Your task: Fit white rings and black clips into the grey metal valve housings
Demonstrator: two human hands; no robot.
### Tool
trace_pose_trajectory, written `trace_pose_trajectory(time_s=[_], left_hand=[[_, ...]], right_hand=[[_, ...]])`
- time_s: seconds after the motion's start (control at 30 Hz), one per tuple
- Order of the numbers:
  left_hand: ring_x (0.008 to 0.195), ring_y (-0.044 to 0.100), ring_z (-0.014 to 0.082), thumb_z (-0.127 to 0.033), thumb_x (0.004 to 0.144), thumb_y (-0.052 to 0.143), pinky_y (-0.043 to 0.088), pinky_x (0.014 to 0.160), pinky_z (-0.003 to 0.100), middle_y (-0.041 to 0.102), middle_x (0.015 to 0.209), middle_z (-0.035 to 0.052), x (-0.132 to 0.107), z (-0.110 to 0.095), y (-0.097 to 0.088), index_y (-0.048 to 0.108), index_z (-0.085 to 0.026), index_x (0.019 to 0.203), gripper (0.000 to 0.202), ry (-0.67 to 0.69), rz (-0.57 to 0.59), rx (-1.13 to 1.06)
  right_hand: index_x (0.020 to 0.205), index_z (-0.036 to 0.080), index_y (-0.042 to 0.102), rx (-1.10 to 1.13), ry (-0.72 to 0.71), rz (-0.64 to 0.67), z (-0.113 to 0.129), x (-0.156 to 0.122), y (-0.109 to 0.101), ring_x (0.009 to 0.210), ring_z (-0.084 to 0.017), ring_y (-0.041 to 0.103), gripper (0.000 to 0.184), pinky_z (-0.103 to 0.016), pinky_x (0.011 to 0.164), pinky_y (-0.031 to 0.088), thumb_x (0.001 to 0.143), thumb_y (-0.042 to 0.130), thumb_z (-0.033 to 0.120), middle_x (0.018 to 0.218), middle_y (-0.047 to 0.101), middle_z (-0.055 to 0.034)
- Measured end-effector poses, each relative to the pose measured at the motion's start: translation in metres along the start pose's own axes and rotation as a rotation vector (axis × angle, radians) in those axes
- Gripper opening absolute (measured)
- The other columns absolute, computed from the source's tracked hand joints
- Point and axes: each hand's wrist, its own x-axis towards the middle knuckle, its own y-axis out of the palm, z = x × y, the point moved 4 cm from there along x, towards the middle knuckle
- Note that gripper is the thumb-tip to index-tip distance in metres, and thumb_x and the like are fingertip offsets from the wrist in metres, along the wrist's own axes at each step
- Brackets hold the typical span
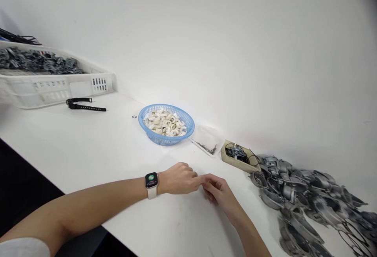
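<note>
Both my hands rest on the white table (97, 147), fingertips meeting near its middle. My left hand (180, 178), with a smartwatch (151, 181) on the wrist, has its fingers curled and pinched toward the right. My right hand (217, 189) is curled too, its fingertips pressed against the left hand's. Whatever sits between the fingertips is too small to see. A blue basket (153, 132) of white rings stands beyond the hands.
A heap of grey metal parts (303, 200) lies at the right. A small tan tray (242, 164) and a clear bag (207, 139) of small dark pieces sit by the wall. A white crate (55, 86) of metal parts stands far left, a black strap (84, 104) and a tiny black ring (134, 116) nearby.
</note>
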Motion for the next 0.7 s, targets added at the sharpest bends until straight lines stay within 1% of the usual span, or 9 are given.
trace_pose_trajectory(time_s=[0.13,0.23,0.37,0.47,0.6,0.7], left_hand=[[0.053,0.06,0.0158,-0.019,0.096,0.048,0.037,0.05,0.027,0.064,0.063,-0.0026,-0.0002,-0.0003,-0.0016,0.053,-0.02,0.111,0.015,0.001,0.009,-0.016],[0.052,0.06,0.0156,-0.019,0.095,0.049,0.035,0.049,0.026,0.065,0.063,-0.0033,0.0004,-0.0006,-0.0031,0.052,-0.021,0.114,0.02,-0.01,0.009,-0.023],[0.053,0.061,0.0156,-0.02,0.094,0.048,0.037,0.05,0.027,0.067,0.065,-0.0027,0.0009,-0.001,-0.004,0.054,-0.019,0.11,0.017,-0.019,0.001,-0.024],[0.053,0.061,0.0156,-0.02,0.093,0.048,0.038,0.05,0.027,0.067,0.065,-0.0031,0.0009,-0.0012,-0.0041,0.054,-0.019,0.113,0.02,-0.016,0.002,-0.026],[0.052,0.061,0.0158,-0.019,0.092,0.049,0.038,0.049,0.027,0.066,0.064,-0.0027,0.0011,-0.0018,-0.0063,0.055,-0.018,0.106,0.015,-0.015,-0.001,-0.026],[0.052,0.061,0.0164,-0.02,0.092,0.049,0.04,0.048,0.029,0.066,0.064,-0.0027,0.0014,-0.0024,-0.0077,0.055,-0.018,0.108,0.018,-0.008,-0.005,-0.031]], right_hand=[[0.094,0.019,0.072,0.008,0.006,-0.009,0.0012,0.0,-0.0002,0.053,-0.011,0.041,0.041,-0.026,0.049,0.034,0.082,0.071,0.057,0.063,0.044,0.0037],[0.094,0.019,0.072,0.009,-0.002,-0.005,0.0017,-0.0007,-0.0003,0.054,-0.01,0.042,0.039,-0.026,0.05,0.035,0.084,0.07,0.056,0.064,0.044,0.0035],[0.095,0.019,0.072,0.003,0.0,0.001,0.0002,-0.0009,-0.0002,0.055,-0.011,0.042,0.039,-0.026,0.051,0.035,0.085,0.07,0.056,0.064,0.045,0.0035],[0.094,0.018,0.072,-0.007,-0.003,-0.001,0.0,-0.0006,-0.0001,0.055,-0.011,0.042,0.039,-0.026,0.051,0.036,0.085,0.07,0.056,0.064,0.045,0.0033],[0.094,0.019,0.072,-0.009,-0.001,0.0,0.0009,-0.0003,-0.0005,0.055,-0.011,0.042,0.038,-0.026,0.051,0.035,0.084,0.071,0.056,0.064,0.044,0.0037],[0.095,0.019,0.073,0.003,-0.01,0.0,0.0012,-0.0003,-0.0009,0.055,-0.011,0.041,0.039,-0.026,0.05,0.035,0.083,0.072,0.056,0.064,0.045,0.0037]])
